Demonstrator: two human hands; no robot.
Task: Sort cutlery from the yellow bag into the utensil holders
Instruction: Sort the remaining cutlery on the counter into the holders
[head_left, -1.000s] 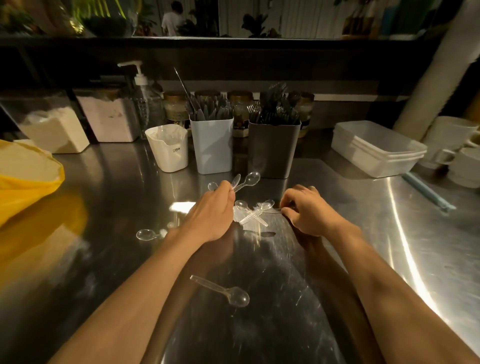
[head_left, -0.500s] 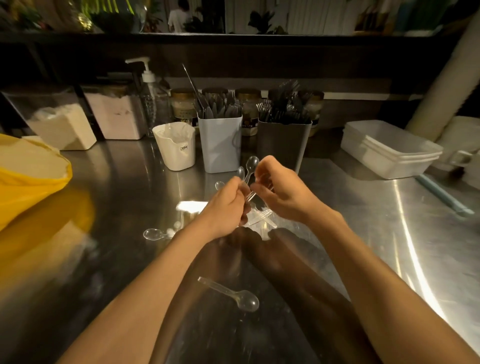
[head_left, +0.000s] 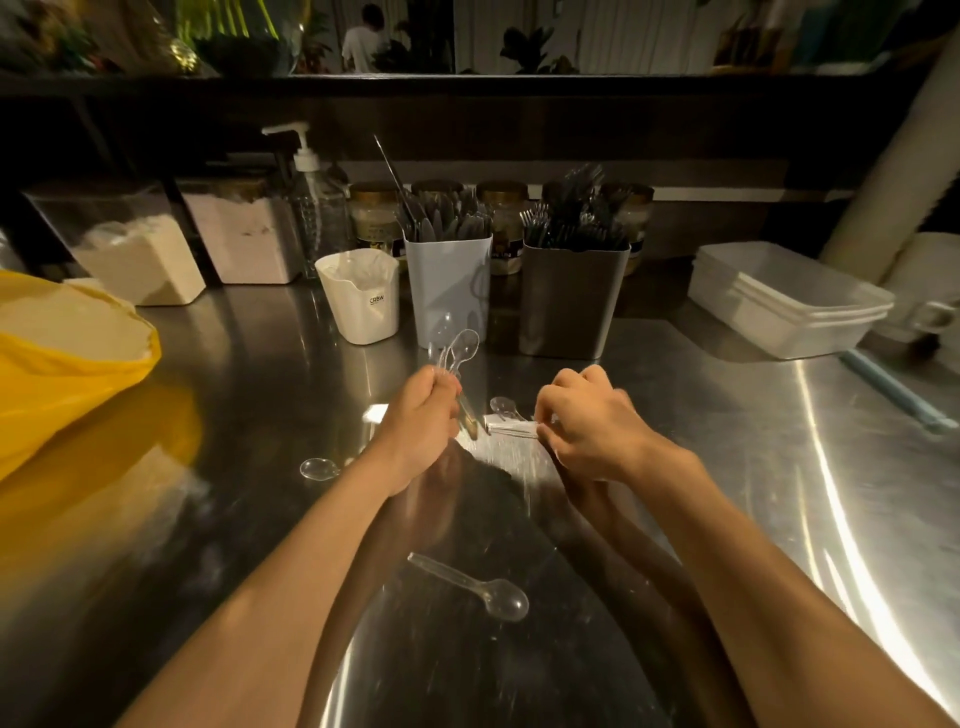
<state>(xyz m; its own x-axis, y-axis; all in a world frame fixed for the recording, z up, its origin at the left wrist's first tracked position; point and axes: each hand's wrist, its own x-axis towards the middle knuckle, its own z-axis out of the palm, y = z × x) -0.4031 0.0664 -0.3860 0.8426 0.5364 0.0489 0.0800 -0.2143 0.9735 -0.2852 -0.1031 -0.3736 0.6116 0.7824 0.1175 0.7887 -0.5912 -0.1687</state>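
A clear spoon (head_left: 470, 587) lies closest on the shiny tabletop (head_left: 727, 467). Past it, the left hand (head_left: 421, 421) has its fingers wrapped tight round a bunch of spoons (head_left: 457, 348), bowls pointing up. The right hand (head_left: 592, 421) pinches the ends of loose spoons (head_left: 511, 426) lying on the tabletop. Farther back stand a pale holder (head_left: 448, 291) of knives and a gray holder (head_left: 569, 301) of forks. The yellow bag (head_left: 62, 364) sits far left.
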